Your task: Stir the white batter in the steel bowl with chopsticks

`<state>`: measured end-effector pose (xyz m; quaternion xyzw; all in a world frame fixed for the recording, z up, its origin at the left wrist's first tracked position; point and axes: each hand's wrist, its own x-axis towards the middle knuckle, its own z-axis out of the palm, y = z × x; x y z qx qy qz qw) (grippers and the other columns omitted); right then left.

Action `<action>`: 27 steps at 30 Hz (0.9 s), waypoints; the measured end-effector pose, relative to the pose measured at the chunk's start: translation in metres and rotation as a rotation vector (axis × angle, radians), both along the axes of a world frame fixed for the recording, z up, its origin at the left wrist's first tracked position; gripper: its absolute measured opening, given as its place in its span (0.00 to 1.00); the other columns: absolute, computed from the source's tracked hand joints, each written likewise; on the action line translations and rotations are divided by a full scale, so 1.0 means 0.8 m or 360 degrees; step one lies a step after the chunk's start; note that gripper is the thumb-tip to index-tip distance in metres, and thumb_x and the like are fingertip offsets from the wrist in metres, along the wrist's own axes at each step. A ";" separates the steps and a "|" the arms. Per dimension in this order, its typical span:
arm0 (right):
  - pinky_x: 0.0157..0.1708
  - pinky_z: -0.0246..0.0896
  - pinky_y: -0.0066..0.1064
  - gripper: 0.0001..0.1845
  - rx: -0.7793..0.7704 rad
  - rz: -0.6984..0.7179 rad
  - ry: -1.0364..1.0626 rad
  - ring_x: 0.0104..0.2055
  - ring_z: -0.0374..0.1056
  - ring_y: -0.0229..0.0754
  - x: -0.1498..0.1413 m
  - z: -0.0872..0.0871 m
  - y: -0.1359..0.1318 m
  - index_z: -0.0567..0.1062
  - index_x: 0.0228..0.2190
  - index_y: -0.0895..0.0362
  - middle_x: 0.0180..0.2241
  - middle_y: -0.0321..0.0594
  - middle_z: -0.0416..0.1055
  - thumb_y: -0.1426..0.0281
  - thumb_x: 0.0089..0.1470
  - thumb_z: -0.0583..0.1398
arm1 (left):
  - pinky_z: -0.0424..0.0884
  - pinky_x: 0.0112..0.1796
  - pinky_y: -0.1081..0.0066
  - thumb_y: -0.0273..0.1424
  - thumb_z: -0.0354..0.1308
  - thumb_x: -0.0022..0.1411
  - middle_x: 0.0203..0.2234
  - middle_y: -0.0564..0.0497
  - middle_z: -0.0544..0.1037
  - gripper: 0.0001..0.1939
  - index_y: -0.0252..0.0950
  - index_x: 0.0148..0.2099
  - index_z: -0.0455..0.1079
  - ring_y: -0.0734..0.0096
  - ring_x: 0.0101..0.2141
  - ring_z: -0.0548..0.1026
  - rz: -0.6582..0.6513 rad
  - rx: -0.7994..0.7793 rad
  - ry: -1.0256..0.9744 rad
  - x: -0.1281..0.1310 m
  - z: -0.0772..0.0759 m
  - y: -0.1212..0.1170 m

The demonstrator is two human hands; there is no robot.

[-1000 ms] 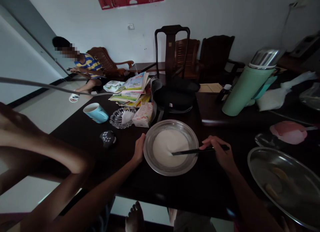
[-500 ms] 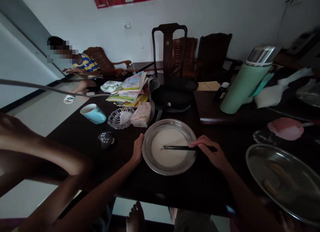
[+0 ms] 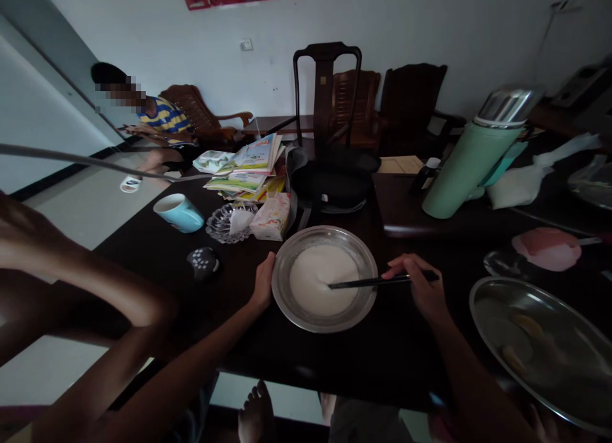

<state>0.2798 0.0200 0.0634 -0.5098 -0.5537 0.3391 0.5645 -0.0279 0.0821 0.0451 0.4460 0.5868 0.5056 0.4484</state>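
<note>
A wide metal bowl (image 3: 325,324) stands on the dark table in front of me, with a smooth, milky-white batter-like liquid (image 3: 310,271) in it. My left hand (image 3: 262,283) grips the bowl's left side, thumb up by the rim; its other fingers are mostly hidden. In my right hand (image 3: 423,283), to the right of the bowl, I hold dark chopsticks (image 3: 366,282) at a low slant across the rim. Their tips dip into the liquid near the middle, where its surface swirls.
Left of the bowl are a light-blue mug (image 3: 179,213), a glass dish (image 3: 224,223) and a tissue box (image 3: 272,217). A green thermos (image 3: 471,169) stands at the back right, above a large metal tray (image 3: 564,341). Another person's bent arm (image 3: 95,277) rests at left; one person sits farther back.
My right hand has moved to the right and drawn the chopsticks with it, their tips shifting right through the liquid. My left hand stays at the bowl.
</note>
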 end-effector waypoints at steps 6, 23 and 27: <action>0.45 0.65 0.37 0.15 0.0037 0.0344 -0.0196 0.40 0.73 0.45 -0.003 0.002 0.001 0.81 0.34 0.52 0.34 0.40 0.79 0.58 0.61 0.57 | 0.60 0.23 0.72 0.58 0.56 0.49 0.15 0.55 0.63 0.29 0.37 0.19 0.60 0.74 0.21 0.60 -0.0006 -0.0019 -0.0026 0.003 0.003 -0.001; 0.37 0.66 0.36 0.17 -0.0015 -0.0066 0.0072 0.29 0.73 0.43 0.000 -0.001 -0.001 0.78 0.32 0.53 0.24 0.37 0.76 0.58 0.63 0.54 | 0.61 0.22 0.73 0.60 0.57 0.46 0.15 0.56 0.63 0.30 0.37 0.18 0.60 0.75 0.21 0.59 -0.0002 -0.0041 -0.0026 0.004 0.007 -0.001; 0.42 0.66 0.37 0.15 0.0044 0.0315 -0.0151 0.38 0.73 0.45 -0.005 0.003 0.000 0.81 0.35 0.52 0.32 0.40 0.79 0.59 0.61 0.57 | 0.61 0.22 0.73 0.60 0.57 0.46 0.15 0.55 0.63 0.30 0.37 0.19 0.60 0.75 0.21 0.59 0.0010 -0.0036 -0.0017 0.002 0.003 0.000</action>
